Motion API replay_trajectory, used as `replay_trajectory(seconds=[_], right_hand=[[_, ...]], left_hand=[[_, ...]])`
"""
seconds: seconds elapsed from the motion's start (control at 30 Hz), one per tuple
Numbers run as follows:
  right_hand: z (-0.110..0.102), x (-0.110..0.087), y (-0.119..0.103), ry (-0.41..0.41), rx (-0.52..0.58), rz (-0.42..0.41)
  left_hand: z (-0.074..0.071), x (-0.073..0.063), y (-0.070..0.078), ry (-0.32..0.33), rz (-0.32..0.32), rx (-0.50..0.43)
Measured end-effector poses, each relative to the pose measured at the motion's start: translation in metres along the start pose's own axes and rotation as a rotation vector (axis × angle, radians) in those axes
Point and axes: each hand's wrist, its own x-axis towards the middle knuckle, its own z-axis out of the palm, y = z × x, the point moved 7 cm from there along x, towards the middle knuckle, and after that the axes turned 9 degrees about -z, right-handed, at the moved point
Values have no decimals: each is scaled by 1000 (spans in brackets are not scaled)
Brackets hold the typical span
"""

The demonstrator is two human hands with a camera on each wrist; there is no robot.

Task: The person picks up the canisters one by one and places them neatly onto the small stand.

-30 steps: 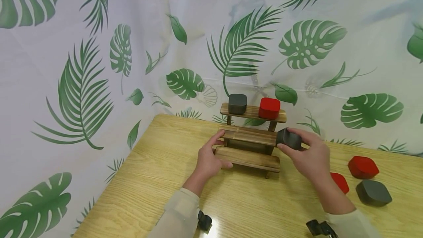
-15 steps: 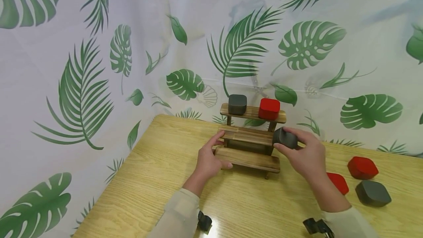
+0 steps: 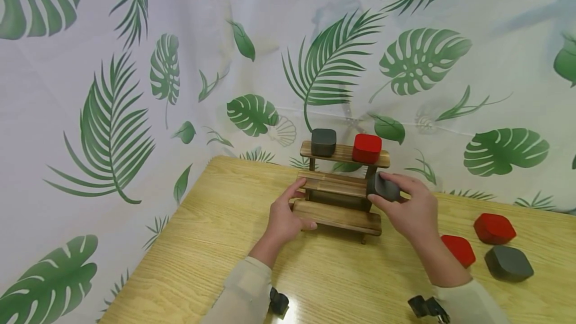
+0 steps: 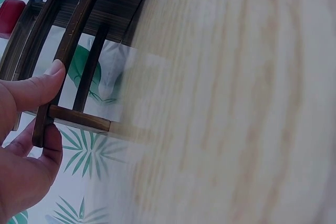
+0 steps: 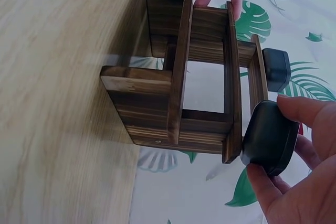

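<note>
A three-tier wooden display stand stands on the table. My left hand grips the left end of its lower steps; in the left wrist view the thumb and fingers close round a board's end. My right hand pinches a dark grey rounded block between thumb and fingers, at the right end of the middle step. In the right wrist view that held block lies against the step's edge; whether it rests on it I cannot tell. The top step carries another dark grey block and a red block.
Right of the stand, on the wooden table, lie a red block partly behind my right wrist, a second red block and a dark grey block. A leaf-patterned cloth hangs behind and to the left.
My right hand has moved slightly left with the dark grey block, bringing it further over the middle step's right end. The left hand has stayed in place on the stand.
</note>
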Motion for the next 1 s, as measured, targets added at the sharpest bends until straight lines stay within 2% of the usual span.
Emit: replay_trajectory(seconds=[0.6, 1.0], right_hand=[[11, 2, -2, 34, 8, -9], [24, 0, -5, 44, 55, -1]], left_hand=[[1, 1, 1, -2, 9, 3], [1, 1, -2, -4, 2, 0]])
